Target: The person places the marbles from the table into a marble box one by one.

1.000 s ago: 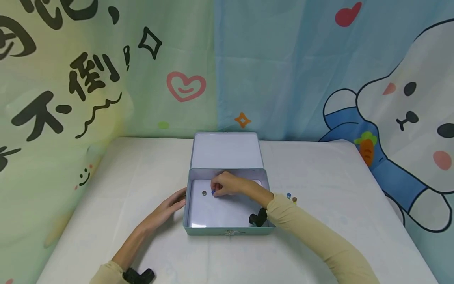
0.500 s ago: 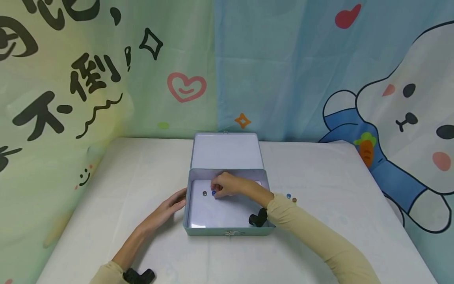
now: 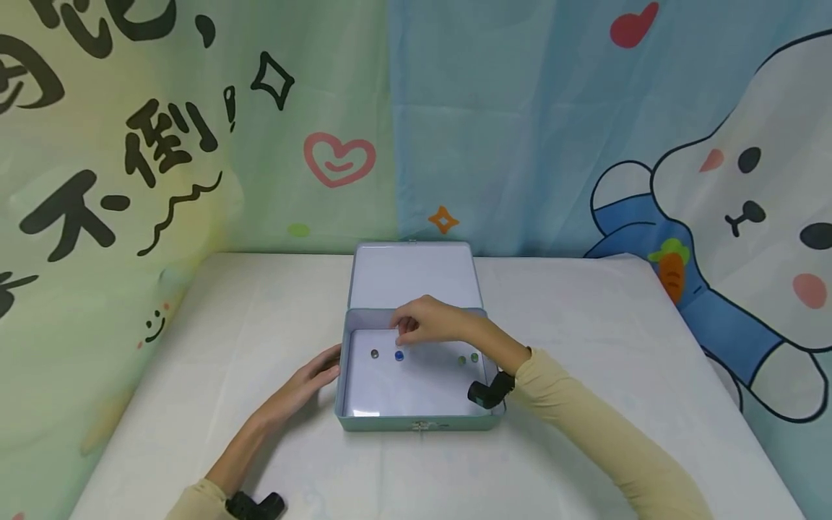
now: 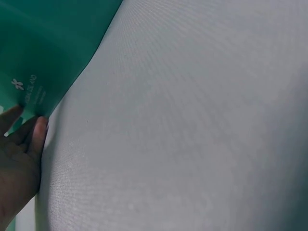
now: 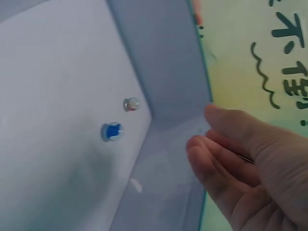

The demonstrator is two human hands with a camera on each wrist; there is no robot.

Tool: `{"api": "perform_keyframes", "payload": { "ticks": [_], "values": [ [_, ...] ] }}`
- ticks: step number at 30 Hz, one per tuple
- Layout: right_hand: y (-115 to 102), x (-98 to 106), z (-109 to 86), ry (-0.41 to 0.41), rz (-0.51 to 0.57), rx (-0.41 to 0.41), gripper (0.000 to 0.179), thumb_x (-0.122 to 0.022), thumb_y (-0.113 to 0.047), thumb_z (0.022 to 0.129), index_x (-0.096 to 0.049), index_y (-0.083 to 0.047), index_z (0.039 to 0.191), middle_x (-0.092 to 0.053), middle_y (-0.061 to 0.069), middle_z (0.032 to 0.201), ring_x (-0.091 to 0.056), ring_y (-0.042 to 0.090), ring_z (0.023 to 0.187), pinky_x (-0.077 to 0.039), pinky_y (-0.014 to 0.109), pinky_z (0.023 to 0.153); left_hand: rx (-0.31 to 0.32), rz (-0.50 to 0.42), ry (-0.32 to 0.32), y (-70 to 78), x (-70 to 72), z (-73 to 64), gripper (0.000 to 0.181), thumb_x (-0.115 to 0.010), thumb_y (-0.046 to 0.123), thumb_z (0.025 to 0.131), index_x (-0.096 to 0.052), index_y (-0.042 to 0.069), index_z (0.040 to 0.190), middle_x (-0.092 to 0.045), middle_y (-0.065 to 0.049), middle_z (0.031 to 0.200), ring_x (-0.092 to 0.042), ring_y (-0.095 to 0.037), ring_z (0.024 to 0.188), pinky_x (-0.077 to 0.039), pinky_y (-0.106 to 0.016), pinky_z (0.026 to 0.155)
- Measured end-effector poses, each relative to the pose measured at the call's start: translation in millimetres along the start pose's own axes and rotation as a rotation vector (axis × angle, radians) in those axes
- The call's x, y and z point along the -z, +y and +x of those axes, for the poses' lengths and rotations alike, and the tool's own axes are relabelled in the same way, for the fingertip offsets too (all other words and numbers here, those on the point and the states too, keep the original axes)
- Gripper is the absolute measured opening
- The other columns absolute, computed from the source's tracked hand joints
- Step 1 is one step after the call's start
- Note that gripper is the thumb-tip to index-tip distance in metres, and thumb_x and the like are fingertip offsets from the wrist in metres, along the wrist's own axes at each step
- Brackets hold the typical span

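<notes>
An open tin box (image 3: pixel 422 423) with a pale interior stands on the table, its lid (image 3: pixel 412 274) tipped back. On its floor lie a blue marble (image 3: pixel 399 355), a brownish clear marble (image 3: pixel 374 354) and two greenish marbles (image 3: pixel 462 360) farther right. My right hand (image 3: pixel 429 320) hovers over the box's back part, above the blue marble. In the right wrist view its thumb and bent fingers stand apart with nothing between them, beside the blue marble (image 5: pixel 113 131) and clear marble (image 5: pixel 131 104). My left hand (image 3: pixel 323 368) rests against the box's left outer wall (image 4: pixel 53 53), fingers extended.
A white cloth (image 3: pixel 260 303) covers the table. Behind it hangs a printed backdrop (image 3: pixel 507 130). The right sleeve (image 3: pixel 585 412) crosses over the box's right side and hides part of the table there.
My right hand has let go of the blue marble and risen up and slightly right. Two greenish marbles have come into sight; marbles right of the box are now hidden. Left hand unmoved.
</notes>
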State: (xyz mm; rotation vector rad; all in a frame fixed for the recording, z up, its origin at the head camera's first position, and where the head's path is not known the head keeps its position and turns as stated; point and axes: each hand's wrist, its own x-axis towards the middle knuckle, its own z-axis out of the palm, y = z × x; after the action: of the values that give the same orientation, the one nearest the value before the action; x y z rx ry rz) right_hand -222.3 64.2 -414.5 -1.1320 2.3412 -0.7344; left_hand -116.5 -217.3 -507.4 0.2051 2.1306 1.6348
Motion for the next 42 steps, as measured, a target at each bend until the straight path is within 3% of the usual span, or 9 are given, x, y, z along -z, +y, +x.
{"api": "perform_keyframes", "payload": {
  "ticks": [4,9,12,16,20,24,35,42],
  "values": [
    [-1.3,4.4,-19.8,0.110,0.072,0.027,0.032,-0.070,-0.016,0.089,-0.066,-0.001,0.117,-0.070,0.005,0.097,-0.065,0.010,0.089,-0.054,0.018,0.081,0.013,-0.007,0.006,-0.3,-0.9,-0.4,0.059,-0.043,0.039,0.102,-0.025,0.019,0.155,-0.031,-0.010,0.159,-0.023,-0.035,0.149,-0.012,-0.063,0.118],
    [-1.4,3.6,-65.2,0.442,0.203,0.016,0.032,-0.069,-0.013,0.090,-0.064,-0.003,0.121,-0.067,0.013,0.110,-0.065,0.019,0.099,-0.056,0.026,0.087,0.012,0.000,0.002,-1.1,-1.5,-2.1,0.059,-0.043,0.038,0.102,-0.025,0.018,0.155,-0.030,-0.010,0.159,-0.021,-0.035,0.149,-0.012,-0.063,0.118],
    [3.1,2.9,-101.2,0.620,0.265,-0.072,0.032,-0.066,-0.016,0.093,-0.062,-0.007,0.123,-0.065,0.013,0.115,-0.064,0.015,0.104,-0.054,0.021,0.090,0.009,0.007,-0.006,-1.4,-2.0,-2.7,0.059,-0.042,0.038,0.103,-0.024,0.017,0.155,-0.028,-0.012,0.160,-0.020,-0.036,0.149,-0.012,-0.064,0.118],
    [19.8,-3.8,-147.5,0.742,0.340,-0.221,0.033,-0.063,-0.022,0.095,-0.061,-0.007,0.124,-0.065,0.012,0.116,-0.061,0.001,0.100,-0.050,0.009,0.086,0.017,0.003,0.004,-1.0,-2.1,-4.2,0.059,-0.042,0.038,0.103,-0.024,0.017,0.155,-0.029,-0.013,0.159,-0.021,-0.037,0.149,-0.012,-0.064,0.118],
    [40.5,-23.7,-182.8,0.785,0.342,-0.353,0.030,-0.063,-0.023,0.095,-0.063,-0.005,0.118,-0.066,0.013,0.109,-0.060,-0.005,0.090,-0.051,0.008,0.079,0.016,0.004,0.007,-0.4,-2.8,-6.0,0.059,-0.042,0.038,0.103,-0.024,0.016,0.155,-0.030,-0.013,0.159,-0.022,-0.037,0.149,-0.012,-0.064,0.118],
    [54.8,-46.0,-201.1,0.800,0.236,-0.405,0.023,-0.068,-0.018,0.091,-0.066,-0.003,0.109,-0.067,0.010,0.098,-0.058,-0.006,0.082,-0.051,0.010,0.071,0.013,0.002,0.011,-0.6,-3.9,-7.7,0.059,-0.042,0.038,0.103,-0.024,0.015,0.155,-0.030,-0.014,0.159,-0.022,-0.037,0.149,-0.012,-0.064,0.118],
    [72.4,-79.7,-210.9,0.801,-0.033,-0.404,0.023,-0.078,0.002,0.075,-0.069,0.002,0.096,-0.062,0.007,0.086,-0.056,0.004,0.073,-0.052,0.016,0.064,0.025,0.008,0.015,2.7,-5.4,-6.7,0.060,-0.042,0.039,0.102,-0.024,0.016,0.155,-0.028,-0.013,0.160,-0.021,-0.036,0.149,-0.011,-0.065,0.118],
    [78.1,-83.5,-210.8,0.760,-0.079,-0.416,0.018,-0.075,0.003,0.077,-0.069,0.001,0.094,-0.062,0.003,0.081,-0.054,0.004,0.071,-0.051,0.018,0.062,0.033,0.023,0.015,6.0,-5.2,-3.8,0.060,-0.042,0.041,0.102,-0.024,0.018,0.155,-0.027,-0.011,0.160,-0.018,-0.036,0.150,-0.011,-0.066,0.117]
  ]
}}
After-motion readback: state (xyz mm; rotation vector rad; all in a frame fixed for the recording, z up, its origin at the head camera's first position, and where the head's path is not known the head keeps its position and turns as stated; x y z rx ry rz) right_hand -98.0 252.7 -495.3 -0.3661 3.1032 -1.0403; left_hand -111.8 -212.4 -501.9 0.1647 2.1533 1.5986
